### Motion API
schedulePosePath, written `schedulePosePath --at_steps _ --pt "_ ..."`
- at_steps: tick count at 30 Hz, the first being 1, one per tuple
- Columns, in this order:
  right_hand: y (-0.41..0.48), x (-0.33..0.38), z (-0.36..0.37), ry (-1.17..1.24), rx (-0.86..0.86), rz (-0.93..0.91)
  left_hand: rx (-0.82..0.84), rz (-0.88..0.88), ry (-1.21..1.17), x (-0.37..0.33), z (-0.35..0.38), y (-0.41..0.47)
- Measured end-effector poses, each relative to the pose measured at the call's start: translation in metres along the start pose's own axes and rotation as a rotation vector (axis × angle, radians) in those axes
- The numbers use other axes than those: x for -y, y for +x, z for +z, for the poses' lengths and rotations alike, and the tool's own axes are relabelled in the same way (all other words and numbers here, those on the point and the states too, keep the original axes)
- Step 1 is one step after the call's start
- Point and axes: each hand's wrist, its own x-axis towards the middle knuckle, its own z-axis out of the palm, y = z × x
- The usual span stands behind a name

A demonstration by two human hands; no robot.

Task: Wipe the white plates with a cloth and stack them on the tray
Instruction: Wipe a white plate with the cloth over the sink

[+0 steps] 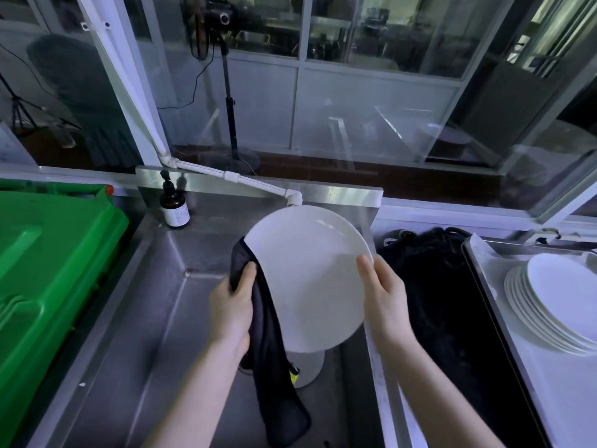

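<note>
Both hands hold one white plate (310, 273) tilted above a steel sink (145, 318). The left hand (231, 305) grips a dark cloth (268, 334) bunched against the plate's left edge, its tail hanging down. The right hand (386, 292) pinches the right rim, thumb on the face.

To wipe well, the right hand should probably steady and turn the plate while the cloth sweeps face, rim and underside. Another plate (310, 367) lies in the sink directly below, so a slip could chip both.

To the right, a tray (549, 383) carries a stack of plates (555, 305). A dark tangled heap (436, 286) lies between sink and tray. A green bin (48, 270) stands left, and a brown bottle (174, 205) stands behind the sink.
</note>
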Motion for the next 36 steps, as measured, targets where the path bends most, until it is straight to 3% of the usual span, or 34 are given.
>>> schedulePosePath --at_steps 4,7,9,12,17,19,23,27,29,31,34,36 --pt "0.024 0.025 -0.027 -0.114 0.222 -0.04 0.054 0.265 0.198 -0.018 -0.012 0.003" --pt "0.039 0.042 -0.016 -0.575 0.412 -0.227 0.191 0.542 0.417 -0.03 -0.004 0.002" --pt "0.038 0.043 -0.007 -0.728 0.408 -0.384 0.254 0.632 0.517 -0.03 0.001 0.004" --pt "0.031 0.032 -0.007 -0.684 0.33 -0.475 0.337 0.517 0.46 -0.021 0.0 0.008" --pt "0.029 0.016 -0.009 -0.315 -0.07 -0.187 0.158 0.187 0.179 -0.001 -0.011 -0.002" --pt "0.027 0.011 -0.006 -0.28 -0.129 -0.143 0.113 0.143 0.125 -0.003 -0.01 -0.001" --pt "0.032 0.016 -0.01 -0.421 0.005 -0.206 0.159 0.294 0.277 -0.019 -0.015 0.008" --pt "0.03 0.028 -0.001 -0.69 0.305 -0.483 0.431 0.529 0.524 -0.037 -0.005 0.006" --pt "0.029 0.029 0.0 -0.693 0.345 -0.546 0.527 0.545 0.562 -0.042 -0.001 0.005" --pt "0.032 0.029 -0.005 -0.624 0.243 -0.484 0.425 0.536 0.507 -0.04 -0.003 0.007" --pt "0.031 0.025 -0.008 -0.332 -0.003 -0.291 0.176 0.364 0.303 -0.029 -0.008 0.006" --pt "0.03 0.022 -0.005 -0.305 -0.047 -0.224 0.127 0.293 0.232 -0.023 -0.01 0.004"
